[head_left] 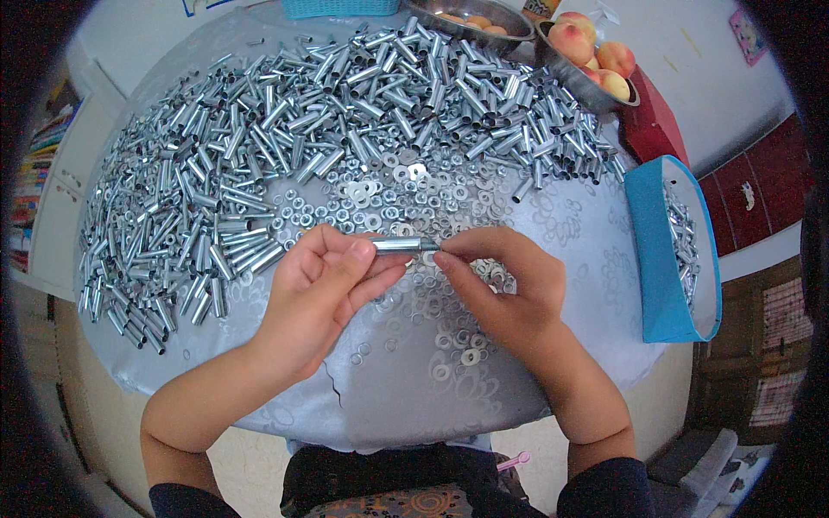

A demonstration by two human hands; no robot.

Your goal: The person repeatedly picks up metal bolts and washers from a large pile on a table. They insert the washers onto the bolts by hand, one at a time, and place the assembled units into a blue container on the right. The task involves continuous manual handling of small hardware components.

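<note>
Level above the near middle of the table, a silver expansion bolt with a smooth metal sleeve lies across my fingers. My left hand grips its left part between thumb and fingers. At the darker right end, the thumb and forefinger of my right hand are pinched together; whether they hold a small part there is hidden. Loose nuts and flat washers lie beyond and beneath my hands. A big heap of metal sleeves and bolts covers the far and left table.
A blue fabric box with finished-looking metal pieces stands at the right edge. Far right is a metal bowl of peaches, beside a pan with eggs. A light blue basket sits at the back. A patterned cloth covers the table.
</note>
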